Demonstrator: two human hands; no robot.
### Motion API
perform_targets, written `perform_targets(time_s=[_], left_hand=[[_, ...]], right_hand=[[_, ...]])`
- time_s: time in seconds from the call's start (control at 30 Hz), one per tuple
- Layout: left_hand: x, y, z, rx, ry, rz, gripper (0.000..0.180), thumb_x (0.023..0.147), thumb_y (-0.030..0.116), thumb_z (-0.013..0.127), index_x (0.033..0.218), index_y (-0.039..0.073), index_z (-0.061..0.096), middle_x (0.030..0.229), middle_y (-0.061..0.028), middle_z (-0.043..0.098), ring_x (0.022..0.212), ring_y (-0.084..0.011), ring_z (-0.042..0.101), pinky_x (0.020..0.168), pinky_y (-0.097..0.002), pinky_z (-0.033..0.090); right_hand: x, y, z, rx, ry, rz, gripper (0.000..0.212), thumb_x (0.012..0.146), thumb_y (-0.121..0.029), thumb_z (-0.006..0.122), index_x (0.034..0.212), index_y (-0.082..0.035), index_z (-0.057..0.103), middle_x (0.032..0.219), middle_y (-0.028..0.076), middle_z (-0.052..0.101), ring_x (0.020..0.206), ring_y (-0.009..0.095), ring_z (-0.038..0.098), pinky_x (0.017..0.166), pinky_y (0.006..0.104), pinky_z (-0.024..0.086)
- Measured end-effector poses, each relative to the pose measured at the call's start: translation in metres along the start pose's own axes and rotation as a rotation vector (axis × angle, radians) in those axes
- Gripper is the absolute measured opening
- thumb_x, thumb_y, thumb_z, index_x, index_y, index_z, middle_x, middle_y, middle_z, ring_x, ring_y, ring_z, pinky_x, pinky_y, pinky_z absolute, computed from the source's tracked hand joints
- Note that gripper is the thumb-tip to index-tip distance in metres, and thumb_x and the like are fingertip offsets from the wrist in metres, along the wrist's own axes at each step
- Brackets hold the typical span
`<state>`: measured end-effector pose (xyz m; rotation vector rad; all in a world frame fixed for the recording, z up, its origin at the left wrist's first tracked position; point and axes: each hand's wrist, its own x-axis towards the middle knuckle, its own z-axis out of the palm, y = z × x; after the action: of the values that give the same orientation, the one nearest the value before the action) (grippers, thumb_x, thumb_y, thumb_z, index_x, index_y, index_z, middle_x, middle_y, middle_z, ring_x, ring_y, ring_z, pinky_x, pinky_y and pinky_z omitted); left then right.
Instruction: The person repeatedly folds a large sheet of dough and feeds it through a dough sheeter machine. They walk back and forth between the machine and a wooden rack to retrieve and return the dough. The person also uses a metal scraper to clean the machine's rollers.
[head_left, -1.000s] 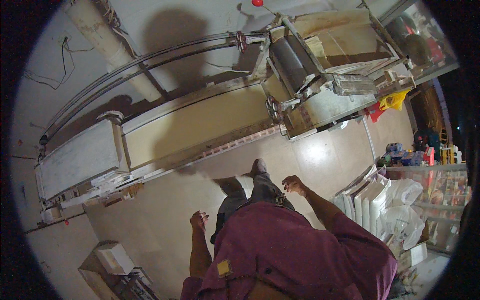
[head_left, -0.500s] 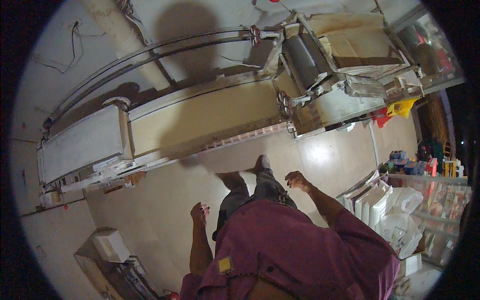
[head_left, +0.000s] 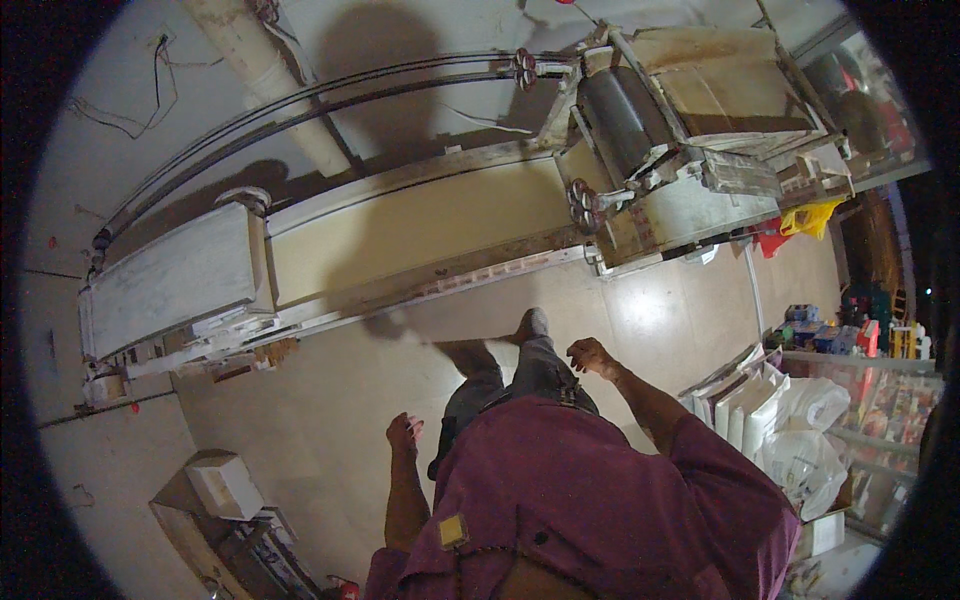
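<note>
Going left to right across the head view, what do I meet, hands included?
Pale flat panel → left hand → upper dark-red handwheel → right hand → stacked white packages → yellow plastic → upright red box.

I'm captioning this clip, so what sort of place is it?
Likely a small workshop, perhaps with a shop: a long machine with a dark roller and reddish handwheels, plus colourful packages at right.

A pipe [head_left: 250,60] and a wire [head_left: 158,72] run along the wall [head_left: 130,175]. A white box [head_left: 226,487] sits lower left; at right, plastic bags [head_left: 803,468] lie beside a display case [head_left: 890,400].
</note>
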<state>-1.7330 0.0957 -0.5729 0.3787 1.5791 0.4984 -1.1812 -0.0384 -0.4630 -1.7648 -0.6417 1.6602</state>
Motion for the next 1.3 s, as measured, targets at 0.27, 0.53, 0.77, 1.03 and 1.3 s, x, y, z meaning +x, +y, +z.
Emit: perform_targets(time_s=[0.27,0.53,0.77,1.03,1.3], left_hand=[[0.023,-0.004,-0.002,-0.086,-0.088,-0.045,0.037,0.091,0.028,0.059,0.120,0.006,0.055,0.095,-0.0133,0.066,0.073,-0.0274,0.067,0.060,-0.0371,0.053],[0.001,0.017,0.009,-0.241,-0.074,-0.118,0.033,0.092,0.024,0.057,0.118,0.005,0.055,0.091,-0.0133,0.067,0.068,-0.0275,0.066,0.059,-0.0361,0.053],[0.020,-0.010,-0.008,-0.057,-0.075,-0.095,0.038,0.092,0.023,0.058,0.124,0.004,0.055,0.107,-0.0150,0.066,0.084,-0.0284,0.068,0.064,-0.0360,0.052],[-0.005,0.019,0.008,-0.153,-0.046,-0.155,0.039,0.091,0.025,0.059,0.125,0.006,0.056,0.108,-0.0117,0.064,0.090,-0.0285,0.066,0.073,-0.0382,0.051],[-0.022,0.066,0.026,0.119,-0.036,-0.095,0.039,0.091,0.023,0.057,0.126,0.007,0.056,0.111,-0.0134,0.064,0.091,-0.0291,0.067,0.078,-0.0410,0.051]], right_hand=[[0.005,-0.034,0.005,-0.061,0.085,0.068,0.027,0.092,-0.031,0.057,0.093,-0.006,0.068,0.071,0.006,0.066,0.060,0.015,0.062,0.053,0.0293,0.050],[0.034,-0.069,0.004,-0.178,0.121,0.028,0.025,0.093,-0.025,0.054,0.094,-0.004,0.067,0.073,0.007,0.066,0.059,0.014,0.062,0.051,0.0288,0.051],[0.102,-0.134,0.001,-0.254,0.196,-0.041,0.027,0.094,-0.028,0.053,0.095,-0.004,0.066,0.075,0.006,0.066,0.060,0.013,0.062,0.051,0.0282,0.051],[0.264,-0.163,-0.088,0.057,0.629,-0.441,0.027,0.092,-0.025,0.060,0.109,-0.004,0.061,0.083,0.005,0.064,0.064,0.014,0.061,0.050,0.0287,0.049],[0.335,-0.198,-0.176,-0.069,1.224,-0.520,0.031,0.091,-0.027,0.061,0.115,-0.006,0.058,0.091,0.007,0.063,0.072,0.019,0.060,0.057,0.0325,0.049]])
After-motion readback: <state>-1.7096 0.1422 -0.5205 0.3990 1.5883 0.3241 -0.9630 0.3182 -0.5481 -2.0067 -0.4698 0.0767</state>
